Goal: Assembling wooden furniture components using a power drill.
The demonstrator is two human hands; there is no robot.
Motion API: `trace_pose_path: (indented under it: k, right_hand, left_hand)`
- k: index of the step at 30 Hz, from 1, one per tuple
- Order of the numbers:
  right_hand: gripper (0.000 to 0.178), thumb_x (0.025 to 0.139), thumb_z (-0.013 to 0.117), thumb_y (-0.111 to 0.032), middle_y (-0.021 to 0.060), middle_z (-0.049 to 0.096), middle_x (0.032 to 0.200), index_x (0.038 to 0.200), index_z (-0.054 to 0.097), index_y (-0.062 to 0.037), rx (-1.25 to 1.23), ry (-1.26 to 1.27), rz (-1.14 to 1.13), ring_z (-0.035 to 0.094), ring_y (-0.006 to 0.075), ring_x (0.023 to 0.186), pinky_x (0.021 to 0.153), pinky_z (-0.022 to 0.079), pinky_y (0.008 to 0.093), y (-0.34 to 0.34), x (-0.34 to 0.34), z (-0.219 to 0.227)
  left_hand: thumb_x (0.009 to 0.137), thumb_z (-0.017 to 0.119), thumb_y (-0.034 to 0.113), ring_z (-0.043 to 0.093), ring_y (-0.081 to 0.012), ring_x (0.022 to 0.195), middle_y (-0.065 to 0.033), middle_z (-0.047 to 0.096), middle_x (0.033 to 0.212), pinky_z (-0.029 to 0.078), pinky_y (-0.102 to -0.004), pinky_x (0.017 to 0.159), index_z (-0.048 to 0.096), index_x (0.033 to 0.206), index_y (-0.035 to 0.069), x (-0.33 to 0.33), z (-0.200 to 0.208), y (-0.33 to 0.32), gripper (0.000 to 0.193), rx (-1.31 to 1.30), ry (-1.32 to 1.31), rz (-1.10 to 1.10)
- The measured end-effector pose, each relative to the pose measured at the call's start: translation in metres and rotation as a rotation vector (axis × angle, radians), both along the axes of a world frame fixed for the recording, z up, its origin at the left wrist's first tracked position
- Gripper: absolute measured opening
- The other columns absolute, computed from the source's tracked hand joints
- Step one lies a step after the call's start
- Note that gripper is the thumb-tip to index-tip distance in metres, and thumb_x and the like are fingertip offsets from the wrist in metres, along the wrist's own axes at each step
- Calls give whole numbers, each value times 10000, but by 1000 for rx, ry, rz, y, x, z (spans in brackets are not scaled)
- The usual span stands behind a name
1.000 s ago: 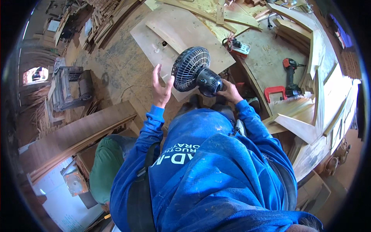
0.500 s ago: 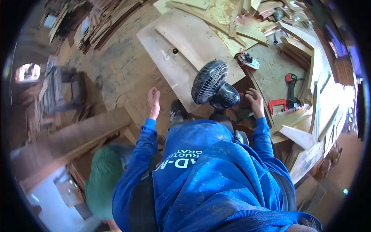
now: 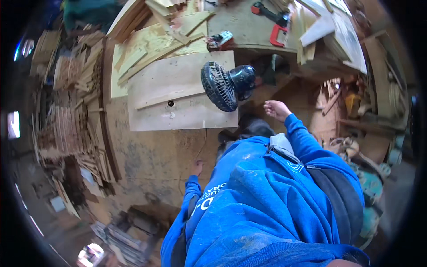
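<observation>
My right hand (image 3: 276, 110) hangs in the air to the right of a dusty black fan (image 3: 220, 86), apart from it. Its fingers are loosely curled and I see nothing in them. The fan, with its round caged head and rounded motor housing, stands over the near right part of a pale wooden board (image 3: 155, 115). Lower down on the left, my left hand (image 3: 198, 167) hangs beside my body above the brown floor. It is small and partly out of sight, so its fingers cannot be made out; nothing shows in it.
A workbench (image 3: 249, 38) at the back carries a red clamp (image 3: 276, 35), a cordless power tool (image 3: 263, 10) and a red-and-white device (image 3: 219, 40). Wood strips (image 3: 164, 51) lie beyond the board. Stacked timber (image 3: 66, 120) fills the left; a green machine (image 3: 369, 187) stands right.
My view and body have turned to the right, so the bench and fan have swung round. My left hand has dropped to my side. My right hand has come away from beside the fan.
</observation>
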State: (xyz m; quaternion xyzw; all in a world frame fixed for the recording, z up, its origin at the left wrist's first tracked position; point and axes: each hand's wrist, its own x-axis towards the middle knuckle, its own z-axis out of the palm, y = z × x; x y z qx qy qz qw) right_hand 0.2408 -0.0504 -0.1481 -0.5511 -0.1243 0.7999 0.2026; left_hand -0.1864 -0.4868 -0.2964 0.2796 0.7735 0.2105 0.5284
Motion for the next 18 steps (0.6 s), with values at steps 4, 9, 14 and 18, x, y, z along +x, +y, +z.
trace_pose_path:
  k: [4,9,14,18]
  right_hand:
    - [250,990,652,-270,66,723,884,1077,716,-44,98,-270,617,652,132,763,701,554,298,-39,-41,-34]
    - [334,941,677,-253,101,755,962,1143,746,4,438,-148,1147,694,183,841,791,575,339,-85,-84,-40]
    - [320,968,686,-240,72,737,981,1185,736,-11,290,-141,1045,673,158,856,795,558,335,-120,-98,-89]
    - [282,1049,605,-242,59,678,1188,1297,649,-115,-146,154,343,666,172,959,812,589,316,-146,-168,-168]
  left_hand:
    - [956,624,306,672,-343,1157,-220,726,1160,520,-444,998,686,1210,56,-32,46,8,362,-218,262,-250]
    - [944,698,271,744,-287,893,-183,750,971,580,-425,795,708,1083,42,-35,123,87,268,103,612,-10]
    - [904,759,277,730,-267,823,-161,737,892,573,-399,742,701,1026,36,-62,163,161,276,235,319,-124]
    - [891,754,268,734,-292,849,-179,740,923,581,-405,781,713,1061,56,-116,157,129,275,69,297,-512]
